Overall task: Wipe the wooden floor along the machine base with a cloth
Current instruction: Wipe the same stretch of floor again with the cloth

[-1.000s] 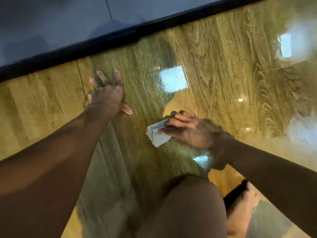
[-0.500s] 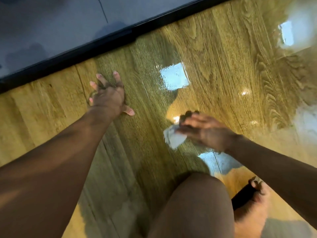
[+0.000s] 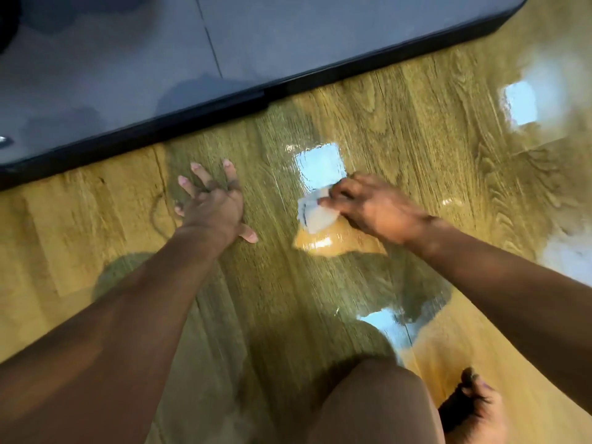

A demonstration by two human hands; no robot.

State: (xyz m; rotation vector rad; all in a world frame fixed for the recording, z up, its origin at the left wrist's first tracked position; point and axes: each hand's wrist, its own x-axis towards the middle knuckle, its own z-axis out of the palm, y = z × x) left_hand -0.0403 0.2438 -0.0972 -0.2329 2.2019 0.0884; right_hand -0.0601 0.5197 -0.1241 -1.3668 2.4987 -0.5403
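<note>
A small white cloth (image 3: 315,214) lies pressed on the glossy wooden floor (image 3: 416,149), held by my right hand (image 3: 374,208), whose fingers curl over its right side. My left hand (image 3: 213,201) rests flat on the floor to the left of the cloth, fingers spread toward the machine base. The grey machine base (image 3: 224,36) with its black lower edge (image 3: 272,88) runs diagonally across the top of the view, a short way beyond both hands.
My bare knee (image 3: 378,402) fills the bottom centre and a bare foot (image 3: 474,408) shows at the bottom right. Bright window reflections (image 3: 320,161) shine on the floor by the cloth. The base's rounded corner (image 3: 512,11) is at the upper right.
My right hand has slid the cloth away from me, toward the machine base. My left hand stays planted on the floor.
</note>
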